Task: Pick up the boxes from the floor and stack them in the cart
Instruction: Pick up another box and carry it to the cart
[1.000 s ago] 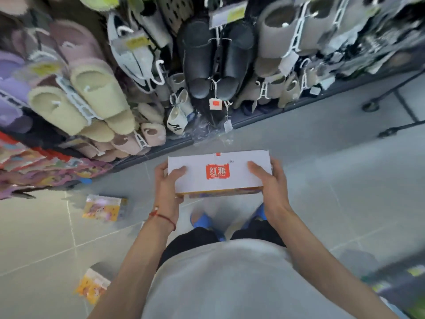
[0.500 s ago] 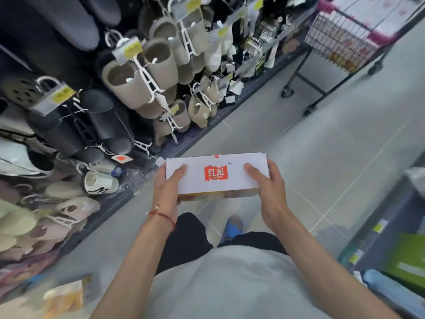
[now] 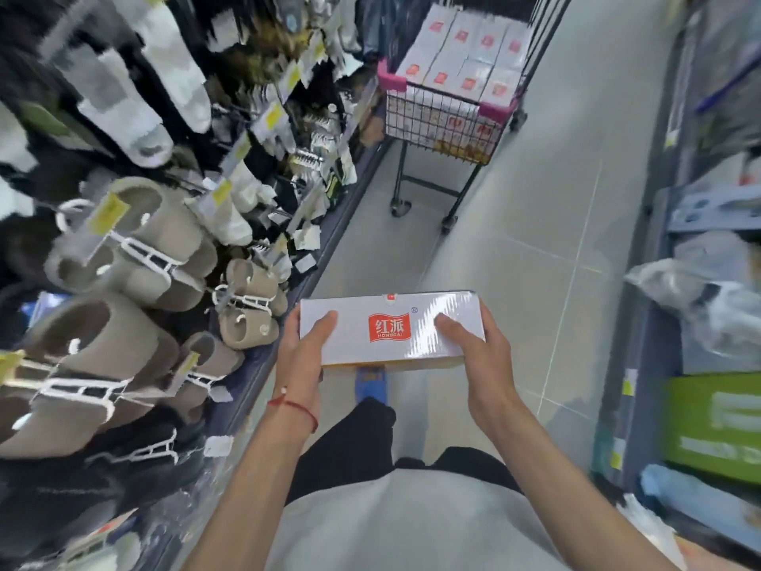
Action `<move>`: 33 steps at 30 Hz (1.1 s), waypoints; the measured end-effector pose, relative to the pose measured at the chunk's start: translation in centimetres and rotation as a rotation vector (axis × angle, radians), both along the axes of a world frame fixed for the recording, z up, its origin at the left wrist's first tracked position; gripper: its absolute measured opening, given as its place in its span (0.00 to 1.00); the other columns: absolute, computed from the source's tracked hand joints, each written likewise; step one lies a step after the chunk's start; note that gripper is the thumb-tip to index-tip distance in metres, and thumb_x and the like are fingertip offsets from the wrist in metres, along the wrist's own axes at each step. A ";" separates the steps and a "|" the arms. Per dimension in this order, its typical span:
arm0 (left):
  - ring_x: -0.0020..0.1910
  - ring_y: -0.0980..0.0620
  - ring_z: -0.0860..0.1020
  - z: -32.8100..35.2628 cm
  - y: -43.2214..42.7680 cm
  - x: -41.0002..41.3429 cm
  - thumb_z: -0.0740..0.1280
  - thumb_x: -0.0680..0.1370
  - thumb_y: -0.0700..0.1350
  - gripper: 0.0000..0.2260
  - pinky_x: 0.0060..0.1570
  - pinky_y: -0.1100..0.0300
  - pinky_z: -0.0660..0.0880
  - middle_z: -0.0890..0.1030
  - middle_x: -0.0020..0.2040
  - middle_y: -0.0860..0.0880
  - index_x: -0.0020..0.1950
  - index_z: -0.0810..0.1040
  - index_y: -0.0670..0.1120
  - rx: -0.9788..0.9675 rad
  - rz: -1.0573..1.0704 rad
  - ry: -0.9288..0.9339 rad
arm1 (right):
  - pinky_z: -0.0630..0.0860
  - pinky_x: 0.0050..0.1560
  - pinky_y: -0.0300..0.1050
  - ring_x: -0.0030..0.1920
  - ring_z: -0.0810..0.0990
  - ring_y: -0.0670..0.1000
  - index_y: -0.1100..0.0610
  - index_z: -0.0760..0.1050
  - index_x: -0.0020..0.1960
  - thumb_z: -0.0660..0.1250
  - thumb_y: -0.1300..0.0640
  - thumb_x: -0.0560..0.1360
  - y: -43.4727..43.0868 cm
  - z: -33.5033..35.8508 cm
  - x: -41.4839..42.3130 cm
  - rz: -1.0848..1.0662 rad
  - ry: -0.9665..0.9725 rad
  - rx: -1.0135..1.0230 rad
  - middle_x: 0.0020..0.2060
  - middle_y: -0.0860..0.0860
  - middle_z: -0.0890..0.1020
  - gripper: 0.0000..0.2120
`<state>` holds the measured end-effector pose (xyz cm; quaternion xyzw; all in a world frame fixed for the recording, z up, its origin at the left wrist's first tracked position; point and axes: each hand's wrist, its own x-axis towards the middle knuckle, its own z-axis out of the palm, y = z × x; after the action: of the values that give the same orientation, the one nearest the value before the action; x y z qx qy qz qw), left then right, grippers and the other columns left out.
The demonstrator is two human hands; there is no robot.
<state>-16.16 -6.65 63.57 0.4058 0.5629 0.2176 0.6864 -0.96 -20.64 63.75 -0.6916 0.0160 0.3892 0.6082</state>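
Observation:
I hold a flat white box [image 3: 420,323] with a red logo level in front of my waist. My left hand [image 3: 302,344] grips its left end, thumb on top. My right hand [image 3: 479,352] grips its right end the same way. Up the aisle stands a black wire cart [image 3: 442,117] with pink corner guards. Several matching white boxes [image 3: 465,55] lie stacked inside it, filling it to the rim. The cart is well beyond arm's reach.
A rack of hanging slippers [image 3: 136,261] and socks [image 3: 140,84] lines the left side, sticking out into the aisle. Metal shelving [image 3: 700,323] with bags and a green carton [image 3: 716,426] runs along the right. Grey floor tiles [image 3: 514,241] lie between me and the cart.
My view has swung right, from the slipper rack and the boxes on the floor to the aisle and the cart. Both hands keep the same hold on the box.

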 end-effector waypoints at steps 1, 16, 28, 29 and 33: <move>0.49 0.53 0.82 0.0 1.5 1.7 0.69 0.79 0.47 0.18 0.35 0.67 0.74 0.84 0.59 0.46 0.69 0.73 0.51 0.007 -0.036 -0.001 | 0.78 0.49 0.36 0.53 0.85 0.45 0.45 0.78 0.64 0.74 0.54 0.77 1.0 0.1 1.3 -0.029 -0.002 -0.005 0.50 0.41 0.87 0.17; 0.53 0.47 0.82 1.4 15.2 29.5 0.69 0.76 0.52 0.19 0.39 0.57 0.71 0.85 0.56 0.48 0.66 0.75 0.53 0.070 -0.272 -0.016 | 0.83 0.54 0.43 0.57 0.84 0.50 0.49 0.74 0.71 0.76 0.52 0.73 11.9 2.1 26.7 -0.172 -0.054 0.030 0.58 0.49 0.85 0.27; 0.59 0.46 0.82 2.3 20.3 48.6 0.71 0.74 0.53 0.19 0.65 0.41 0.74 0.85 0.58 0.49 0.64 0.79 0.49 0.071 -0.096 -0.012 | 0.76 0.47 0.36 0.58 0.81 0.46 0.49 0.72 0.71 0.76 0.58 0.75 18.8 3.9 48.6 -0.023 -0.075 -0.027 0.59 0.46 0.82 0.27; 0.59 0.46 0.82 2.2 21.0 49.8 0.71 0.74 0.52 0.20 0.65 0.41 0.74 0.85 0.57 0.49 0.64 0.79 0.48 0.065 -0.079 -0.011 | 0.75 0.47 0.36 0.58 0.81 0.45 0.50 0.71 0.71 0.76 0.59 0.74 19.6 3.8 50.0 -0.018 -0.078 -0.034 0.59 0.46 0.81 0.28; 0.59 0.46 0.82 1.6 24.4 54.5 0.71 0.73 0.52 0.20 0.66 0.41 0.74 0.85 0.57 0.49 0.63 0.80 0.48 0.049 -0.020 -0.003 | 0.75 0.47 0.36 0.60 0.80 0.48 0.52 0.70 0.70 0.76 0.61 0.73 23.9 3.2 55.4 0.035 -0.074 -0.052 0.61 0.47 0.80 0.29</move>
<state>38.35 17.78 65.17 0.4279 0.5521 0.2252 0.6793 54.44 3.23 66.92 -0.7213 -0.0084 0.3736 0.5832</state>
